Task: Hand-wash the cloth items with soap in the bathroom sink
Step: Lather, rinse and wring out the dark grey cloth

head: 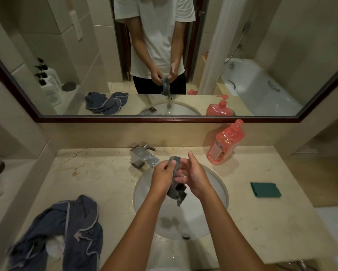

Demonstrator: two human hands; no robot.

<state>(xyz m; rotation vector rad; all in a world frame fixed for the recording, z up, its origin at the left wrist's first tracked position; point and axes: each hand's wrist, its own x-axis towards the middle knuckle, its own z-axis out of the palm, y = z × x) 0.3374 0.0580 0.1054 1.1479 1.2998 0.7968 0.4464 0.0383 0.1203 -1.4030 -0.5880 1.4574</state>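
Both hands (181, 176) pinching limp grey cloth (176, 189).

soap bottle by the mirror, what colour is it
Translucent red-pink soap bottle with a matching pump top; the head view shows it best, right of the faucet.

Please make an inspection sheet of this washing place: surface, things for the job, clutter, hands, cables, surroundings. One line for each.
Surface: beige marble counter, water drops near the round white sink.
Job's things: small grey cloth held over the sink; dark blue cloth heaped on the counter at left; red pump soap bottle upright behind the sink at right.
Clutter: green sponge lying on the counter at right.
Hands: left hand pinches the grey cloth's top; right hand presses against it, with foam on the fingers.
Cables: nothing seen.
Surroundings: chrome faucet, no water stream visible; mirror reflecting a bathtub.
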